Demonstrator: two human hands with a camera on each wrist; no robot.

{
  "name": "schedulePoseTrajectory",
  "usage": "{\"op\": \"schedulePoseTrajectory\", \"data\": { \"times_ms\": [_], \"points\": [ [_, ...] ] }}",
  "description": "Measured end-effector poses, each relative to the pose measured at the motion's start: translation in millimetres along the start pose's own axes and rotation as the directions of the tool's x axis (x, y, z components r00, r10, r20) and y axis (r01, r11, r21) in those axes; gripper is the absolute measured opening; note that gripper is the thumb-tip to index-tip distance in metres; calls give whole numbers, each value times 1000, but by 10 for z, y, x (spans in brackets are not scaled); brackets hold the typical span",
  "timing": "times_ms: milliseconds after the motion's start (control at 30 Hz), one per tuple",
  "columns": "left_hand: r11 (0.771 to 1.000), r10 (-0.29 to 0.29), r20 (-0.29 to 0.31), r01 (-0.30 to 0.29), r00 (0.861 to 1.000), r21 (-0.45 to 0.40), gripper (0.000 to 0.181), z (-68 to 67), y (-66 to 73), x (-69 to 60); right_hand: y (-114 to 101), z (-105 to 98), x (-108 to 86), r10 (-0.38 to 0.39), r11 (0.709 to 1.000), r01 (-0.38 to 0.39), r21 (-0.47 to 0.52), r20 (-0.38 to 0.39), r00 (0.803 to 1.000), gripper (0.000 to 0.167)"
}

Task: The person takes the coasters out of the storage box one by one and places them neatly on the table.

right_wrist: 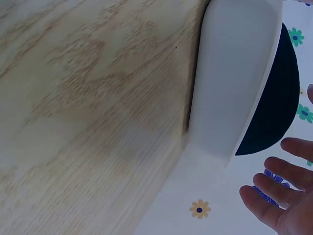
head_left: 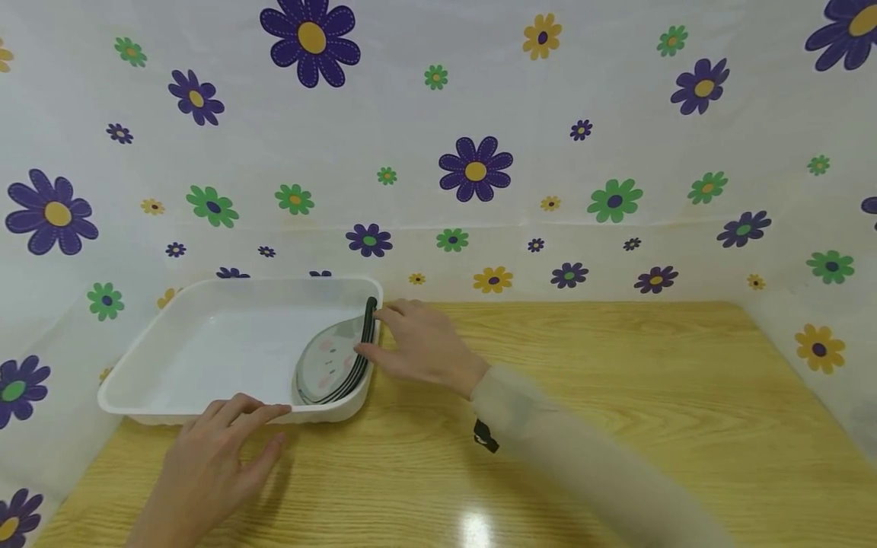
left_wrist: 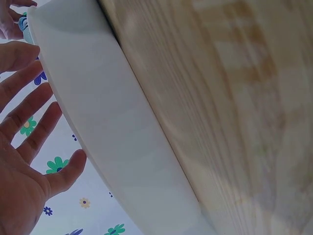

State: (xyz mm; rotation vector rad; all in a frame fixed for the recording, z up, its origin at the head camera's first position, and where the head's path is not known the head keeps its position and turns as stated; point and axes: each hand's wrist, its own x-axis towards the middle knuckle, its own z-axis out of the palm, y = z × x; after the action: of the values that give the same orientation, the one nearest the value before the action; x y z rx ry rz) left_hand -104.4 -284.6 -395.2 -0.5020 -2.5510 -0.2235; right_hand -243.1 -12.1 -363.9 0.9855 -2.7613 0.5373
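Observation:
A white plastic tray [head_left: 233,411] stands at the left of the wooden table. Inside it, against the right wall, leans a stack of flat rounded pieces [head_left: 330,358]; the front one is pale grey with a cartoon face, and the edges are black. The black back [right_wrist: 274,98] of the stack rises above the rim in the right wrist view. My right hand [head_left: 425,342] is at the tray's right side, thumb and fingers extended by the black edges; contact is unclear. Along the tray's near rim my left hand [head_left: 219,449] lies with spread fingers, fingertips at the rim.
The wooden table [head_left: 582,411] extends to the right of the tray. A white sheet [head_left: 384,99] printed with flowers hangs behind and at both sides. A small black item [head_left: 486,436] shows at the right sleeve.

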Motion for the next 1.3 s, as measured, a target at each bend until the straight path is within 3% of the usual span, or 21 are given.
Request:
{"op": "schedulePoseTrajectory", "data": {
  "times_ms": [200, 467, 667, 1000, 1300],
  "points": [
    [1000, -11, 11, 11, 1000, 1, 34, -2, 3, -2, -50, 58, 65, 0, 1000, -1, -25, -44, 999, 63],
    [1000, 4, -11, -4, 1000, 0, 32, -4, -3, -4, -78, 116, 189, 90, 996, -91, -21, -54, 994, 62],
    [1000, -5, -5, 5, 1000, -1, 33, -6, -2, -6, -118, 134, 273, 113, 993, -115, -30, -59, 992, 57],
    [999, -34, 3, 34, 999, -2, 31, -5, 1, -7, -219, 172, 332, 128, 991, -121, 56, -158, 979, 27],
    [999, -30, -10, 30, 1000, -13, 31, 18, -6, -10, -284, 163, 323, 160, 982, -130, 139, -229, 960, 19]
  ]
}}
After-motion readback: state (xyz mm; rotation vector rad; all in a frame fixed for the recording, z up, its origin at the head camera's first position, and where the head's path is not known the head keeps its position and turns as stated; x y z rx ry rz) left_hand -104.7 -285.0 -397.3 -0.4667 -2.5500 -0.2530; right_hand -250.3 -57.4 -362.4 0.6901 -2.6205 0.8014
